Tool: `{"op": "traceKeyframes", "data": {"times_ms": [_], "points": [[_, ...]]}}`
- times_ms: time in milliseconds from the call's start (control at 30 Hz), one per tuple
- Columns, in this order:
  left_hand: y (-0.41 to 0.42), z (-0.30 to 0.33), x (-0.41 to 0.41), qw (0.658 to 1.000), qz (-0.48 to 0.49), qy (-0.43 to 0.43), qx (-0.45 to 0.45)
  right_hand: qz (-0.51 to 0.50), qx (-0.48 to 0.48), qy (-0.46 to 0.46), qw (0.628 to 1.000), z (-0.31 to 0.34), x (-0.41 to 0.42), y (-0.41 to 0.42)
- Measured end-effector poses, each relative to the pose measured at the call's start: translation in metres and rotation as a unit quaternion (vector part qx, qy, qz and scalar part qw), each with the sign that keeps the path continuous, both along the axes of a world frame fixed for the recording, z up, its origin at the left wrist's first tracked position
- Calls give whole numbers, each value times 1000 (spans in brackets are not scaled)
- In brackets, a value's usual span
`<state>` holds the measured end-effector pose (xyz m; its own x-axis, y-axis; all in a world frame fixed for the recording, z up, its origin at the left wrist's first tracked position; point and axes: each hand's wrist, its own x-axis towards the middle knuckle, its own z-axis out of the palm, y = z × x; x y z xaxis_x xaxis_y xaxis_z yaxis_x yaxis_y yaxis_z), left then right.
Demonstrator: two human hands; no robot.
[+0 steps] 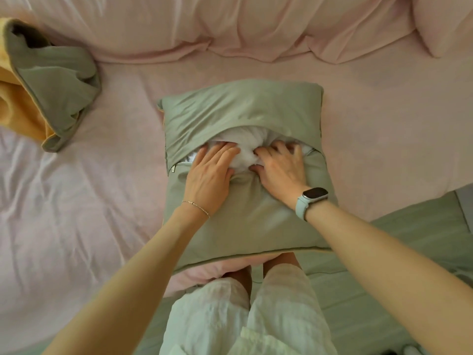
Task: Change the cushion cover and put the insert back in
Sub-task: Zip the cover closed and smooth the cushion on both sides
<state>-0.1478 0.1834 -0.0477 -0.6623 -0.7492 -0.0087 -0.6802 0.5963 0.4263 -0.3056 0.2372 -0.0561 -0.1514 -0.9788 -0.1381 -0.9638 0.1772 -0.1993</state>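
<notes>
A sage-green cushion cover [243,111] lies on the pink bed in the middle of the view, its zip opening gaping across the centre. The white insert [245,147] bulges out through that opening. My left hand [210,172] presses flat on the insert at the opening's left side, fingers spread. My right hand [280,166], with a watch on its wrist, pinches insert and the cover's lower edge together at the right side. The zip's end [174,169] shows at the cover's left edge.
A second crumpled cover, green outside and yellow inside [51,83], lies at the far left. Pink bedding [230,29] is bunched along the back, with a pink pillow [445,24] at the top right. A green rug [384,290] covers the floor by my legs.
</notes>
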Motion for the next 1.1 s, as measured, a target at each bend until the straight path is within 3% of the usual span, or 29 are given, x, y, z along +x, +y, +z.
{"op": "traceKeyframes", "data": {"times_ms": [67, 133, 200, 267, 300, 367, 433, 567, 633, 700, 833, 933, 1000, 1100], "points": [[-2, -6, -1, 998, -44, -44, 3, -11, 14, -38, 999, 4, -2, 3], [-2, -13, 2, 994, -85, -75, -9, -35, 88, -127, 987, 15, -12, 6], [2, -18, 1, 995, -70, -71, -21, -49, 139, -209, 967, 22, -22, 8], [7, -18, -8, 998, -16, -52, -23, -77, 107, -266, 955, 31, -21, 9], [9, -18, -11, 999, 9, -49, -17, -87, 48, -280, 955, 35, -19, 10], [8, -17, -10, 998, 35, -48, 4, -42, -68, -271, 959, 41, -11, 13], [5, -11, -4, 998, 32, -23, 44, 28, -107, -234, 966, 43, -7, 11], [14, 7, 6, 994, -16, 62, 87, 11, -13, -200, 980, 36, -3, -11], [22, 12, 14, 988, -3, 84, 130, 53, 60, -143, 986, 24, 5, -18], [29, 13, 27, 985, 14, 90, 143, 94, 56, -151, 982, 19, 13, -18], [37, 22, 31, 997, 56, 47, 23, 42, -116, -270, 955, 31, 8, -6], [42, 29, 22, 993, 85, 65, -53, 34, -213, -191, 958, 48, 4, 27], [40, 30, 21, 990, 85, 79, -86, 63, -206, -174, 961, 51, 5, 51], [35, 28, 22, 990, 48, 81, -109, 82, -98, -163, 978, 44, 11, 67]]}}
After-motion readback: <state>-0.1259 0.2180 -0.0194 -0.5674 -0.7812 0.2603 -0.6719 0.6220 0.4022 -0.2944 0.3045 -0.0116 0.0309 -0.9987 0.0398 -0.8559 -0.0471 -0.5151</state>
